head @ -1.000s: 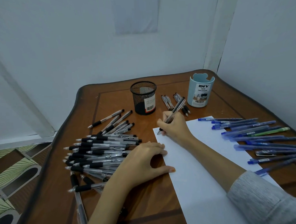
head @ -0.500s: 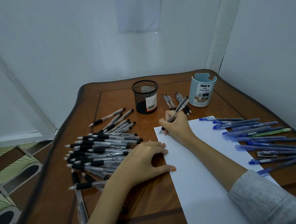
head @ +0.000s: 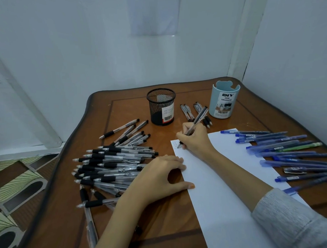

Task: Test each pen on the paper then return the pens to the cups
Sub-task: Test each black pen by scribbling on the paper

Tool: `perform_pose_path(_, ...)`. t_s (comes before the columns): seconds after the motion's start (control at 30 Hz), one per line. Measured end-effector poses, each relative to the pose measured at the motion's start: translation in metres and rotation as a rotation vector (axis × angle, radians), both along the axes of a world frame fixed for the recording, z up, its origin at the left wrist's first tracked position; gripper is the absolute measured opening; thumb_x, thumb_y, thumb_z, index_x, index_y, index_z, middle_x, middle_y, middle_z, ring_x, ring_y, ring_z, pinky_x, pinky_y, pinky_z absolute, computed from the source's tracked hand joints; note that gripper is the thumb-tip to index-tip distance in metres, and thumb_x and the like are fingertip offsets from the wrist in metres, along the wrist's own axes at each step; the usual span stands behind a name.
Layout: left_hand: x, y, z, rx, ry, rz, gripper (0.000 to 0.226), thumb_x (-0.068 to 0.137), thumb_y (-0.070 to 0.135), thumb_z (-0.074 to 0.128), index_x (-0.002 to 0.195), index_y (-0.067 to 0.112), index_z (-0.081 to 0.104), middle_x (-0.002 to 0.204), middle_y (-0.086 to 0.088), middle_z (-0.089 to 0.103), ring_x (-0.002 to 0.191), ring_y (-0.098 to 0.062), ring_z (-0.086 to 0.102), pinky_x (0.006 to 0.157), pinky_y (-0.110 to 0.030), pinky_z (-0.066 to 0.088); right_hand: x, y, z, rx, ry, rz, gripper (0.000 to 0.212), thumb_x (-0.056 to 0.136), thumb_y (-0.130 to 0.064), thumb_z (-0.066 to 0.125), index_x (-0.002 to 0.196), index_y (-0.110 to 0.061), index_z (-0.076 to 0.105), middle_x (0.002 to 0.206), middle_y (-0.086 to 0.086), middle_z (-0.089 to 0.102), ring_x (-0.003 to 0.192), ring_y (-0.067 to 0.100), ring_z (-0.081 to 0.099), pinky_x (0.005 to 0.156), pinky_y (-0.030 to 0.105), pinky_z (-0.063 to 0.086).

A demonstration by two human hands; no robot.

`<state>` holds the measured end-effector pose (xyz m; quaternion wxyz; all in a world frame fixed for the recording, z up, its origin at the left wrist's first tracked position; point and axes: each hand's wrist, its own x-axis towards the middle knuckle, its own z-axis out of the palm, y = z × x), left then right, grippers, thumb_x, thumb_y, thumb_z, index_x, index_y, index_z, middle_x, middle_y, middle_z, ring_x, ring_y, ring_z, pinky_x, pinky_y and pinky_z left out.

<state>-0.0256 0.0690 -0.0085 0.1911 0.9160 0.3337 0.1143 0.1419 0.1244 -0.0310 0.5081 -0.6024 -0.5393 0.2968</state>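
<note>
Black-grip pens (head: 114,160) lie heaped at left. The left hand (head: 161,177), fingers loosely arched and thumb apart, rests on the edge of the paper (head: 213,205). The right hand (head: 195,140) pinches a pen (head: 199,116), its tip on the sheet's far corner, in front of the mesh cup (head: 161,106) and blue cup (head: 224,101). Blue pens (head: 282,145) lie at right.

White walls (head: 82,52), patterned floor (head: 16,184), wooden table (head: 162,226)

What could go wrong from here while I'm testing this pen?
1. The pen in your right hand marks the far left corner of the paper, so its tip may slip onto the wooden table.
2. Your left hand rests beside the pile of black pens; a nudge might roll some toward the table's left edge.
</note>
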Motion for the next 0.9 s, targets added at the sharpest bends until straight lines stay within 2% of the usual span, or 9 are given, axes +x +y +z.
perform_pose_path(0.2,0.0,0.001,0.0,-0.008,0.006,0.001,0.061,0.079,0.061,0.059,0.129,0.025,0.056,0.141,0.012,0.048,0.13,0.002,0.038,0.104,-0.013,0.02,0.002,0.0,0.0,-0.001,0.02,-0.018,0.031,0.086,-0.002,0.063,0.06,-0.01,0.048,0.059,0.008,0.05,0.045,0.009,0.057,0.048,0.019,0.048)
perform_pose_path(0.33,0.0,0.0,0.0,-0.005,0.003,0.0,0.061,0.079,0.06,0.06,0.129,0.024,0.056,0.14,0.011,0.048,0.13,0.001,0.038,0.105,-0.014,0.021,0.0,0.001,-0.001,0.01,-0.001,-0.006,0.031,0.086,0.001,0.06,0.061,-0.008,0.045,0.059,0.011,0.045,0.048,0.016,0.052,0.045,0.019,0.046)
perform_pose_path(0.47,0.0,0.0,0.001,-0.003,-0.001,0.0,0.061,0.079,0.06,0.06,0.129,0.024,0.056,0.14,0.011,0.048,0.13,0.001,0.038,0.105,-0.014,0.021,0.002,0.001,-0.001,0.015,0.017,-0.017,0.034,0.087,0.0,0.06,0.058,-0.01,0.046,0.055,0.007,0.046,0.044,0.01,0.054,0.046,0.018,0.045)
perform_pose_path(0.63,0.0,0.0,-0.001,-0.007,-0.004,0.003,0.062,0.079,0.061,0.06,0.129,0.025,0.056,0.14,0.012,0.048,0.129,0.002,0.038,0.105,-0.013,0.021,-0.001,-0.001,-0.002,0.014,-0.047,-0.027,0.033,0.088,0.0,0.058,0.06,-0.01,0.043,0.057,0.008,0.044,0.049,0.013,0.05,0.046,0.017,0.044)
perform_pose_path(0.7,-0.001,0.0,0.0,-0.006,-0.008,0.002,0.062,0.078,0.061,0.06,0.128,0.025,0.057,0.14,0.012,0.048,0.128,0.003,0.038,0.103,-0.012,0.021,0.001,-0.002,0.002,-0.011,0.034,-0.026,0.034,0.089,-0.001,0.059,0.06,-0.011,0.044,0.054,0.006,0.046,0.045,0.011,0.052,0.043,0.018,0.042)
perform_pose_path(0.8,-0.001,-0.001,0.001,-0.005,-0.011,0.002,0.062,0.078,0.061,0.06,0.128,0.025,0.057,0.14,0.012,0.048,0.128,0.004,0.038,0.101,-0.009,0.02,0.007,-0.003,0.011,-0.065,0.411,-0.027,0.032,0.093,-0.008,0.058,0.063,-0.011,0.046,0.054,0.007,0.051,0.033,0.005,0.045,0.033,0.016,0.031)
perform_pose_path(0.83,-0.001,-0.001,0.001,-0.006,-0.01,0.002,0.061,0.078,0.061,0.06,0.128,0.025,0.057,0.14,0.012,0.048,0.128,0.004,0.037,0.1,-0.008,0.019,0.007,-0.003,0.014,-0.097,0.492,-0.034,0.028,0.095,-0.014,0.057,0.068,-0.011,0.049,0.056,0.005,0.053,0.034,0.003,0.044,0.033,0.014,0.03)
perform_pose_path(0.9,-0.001,-0.001,0.001,-0.003,-0.011,0.002,0.061,0.078,0.061,0.06,0.129,0.025,0.057,0.14,0.012,0.048,0.128,0.004,0.037,0.1,-0.008,0.019,0.009,-0.001,0.014,-0.134,0.516,-0.036,0.021,0.098,-0.032,0.051,0.086,-0.015,0.053,0.054,-0.002,0.051,0.035,0.002,0.041,0.035,0.014,0.03)
